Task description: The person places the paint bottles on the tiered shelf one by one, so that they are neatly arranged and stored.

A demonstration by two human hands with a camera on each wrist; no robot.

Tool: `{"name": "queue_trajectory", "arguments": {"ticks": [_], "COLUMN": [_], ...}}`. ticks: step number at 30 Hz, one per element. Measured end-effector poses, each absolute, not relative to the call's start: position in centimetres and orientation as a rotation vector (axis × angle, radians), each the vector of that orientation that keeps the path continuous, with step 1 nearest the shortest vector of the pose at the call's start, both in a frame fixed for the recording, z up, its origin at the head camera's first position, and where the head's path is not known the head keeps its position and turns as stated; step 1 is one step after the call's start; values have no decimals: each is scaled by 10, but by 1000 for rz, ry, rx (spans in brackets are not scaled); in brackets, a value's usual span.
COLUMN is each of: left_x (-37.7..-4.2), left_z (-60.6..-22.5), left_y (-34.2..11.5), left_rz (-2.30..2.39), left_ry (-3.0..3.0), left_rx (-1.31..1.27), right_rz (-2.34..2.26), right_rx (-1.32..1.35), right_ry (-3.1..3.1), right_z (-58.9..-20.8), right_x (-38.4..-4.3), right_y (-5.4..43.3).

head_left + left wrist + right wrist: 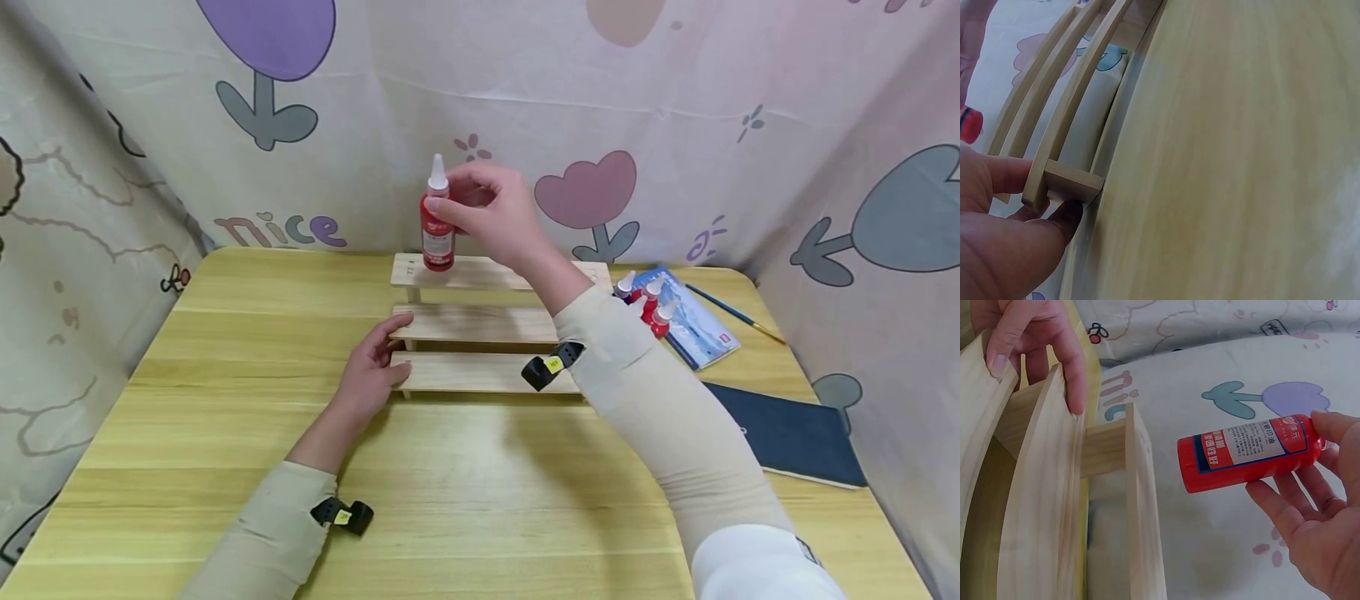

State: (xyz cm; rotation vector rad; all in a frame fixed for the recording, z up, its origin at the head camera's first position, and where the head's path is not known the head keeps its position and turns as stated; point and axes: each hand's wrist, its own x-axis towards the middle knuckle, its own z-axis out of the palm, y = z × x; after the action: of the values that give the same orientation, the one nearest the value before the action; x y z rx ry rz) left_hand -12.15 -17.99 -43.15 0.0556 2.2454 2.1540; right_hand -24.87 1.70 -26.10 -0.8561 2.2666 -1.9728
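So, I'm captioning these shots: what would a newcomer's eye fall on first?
Most likely the bright red bottle, held in the right hand clear of the top shelf of the wooden rack. Next, perhaps, the rack, three-tiered on the table, its left end gripped by the left hand. The purple tulip on the cloth behind, upper left, also stands out.

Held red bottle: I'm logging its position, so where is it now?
In the head view, the red bottle is in the right hand, above the left end of the rear shelf of the wooden rack.
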Motion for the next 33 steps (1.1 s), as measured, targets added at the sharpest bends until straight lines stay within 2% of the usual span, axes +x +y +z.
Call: {"name": "queue_trajectory", "arguments": {"ticks": [17, 33], "left_x": [-120, -121], "left_z": [-427, -429], "left_y": [-178, -178], "left_rz": [2167, 2166], "left_ry": [2211, 2217], "left_rx": [41, 50], "right_rz": [-1787, -1828], "right_rx": [-806, -768], "right_ry": [2414, 2442], "right_z": [-275, -283], "right_x": [-254, -253], "right_y": [1, -2]}}
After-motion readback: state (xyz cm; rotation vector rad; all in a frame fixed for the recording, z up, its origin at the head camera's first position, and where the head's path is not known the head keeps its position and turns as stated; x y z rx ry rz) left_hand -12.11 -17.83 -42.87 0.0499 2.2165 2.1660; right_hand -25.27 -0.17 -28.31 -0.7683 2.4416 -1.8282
